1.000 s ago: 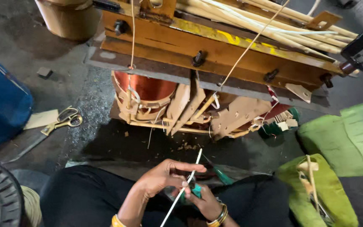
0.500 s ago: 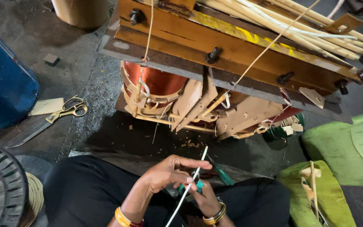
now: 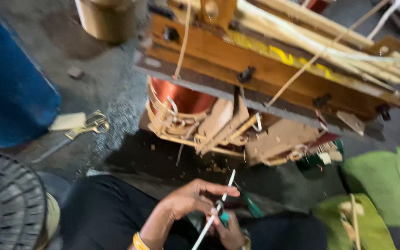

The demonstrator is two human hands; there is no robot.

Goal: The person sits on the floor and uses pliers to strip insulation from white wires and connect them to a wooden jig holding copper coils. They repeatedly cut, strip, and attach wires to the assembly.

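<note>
Our left hand pinches a thin white strip over our lap; our right hand is clenched on a teal-handled tool against it. We sit on a gritty grey concrete floor, blurred. Ahead, a wooden frame over a shiny copper coil with brown paper wedges. Scissors lie left, beside a blue drum.

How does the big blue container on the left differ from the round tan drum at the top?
The big blue container is deep blue and fills much of the left edge; the round tan drum is pale brown and takes up far less of the picture. The blue container lies close to the scissors; the tan drum stands farther off, near the wooden frame. Both rest on the grey floor.
</note>
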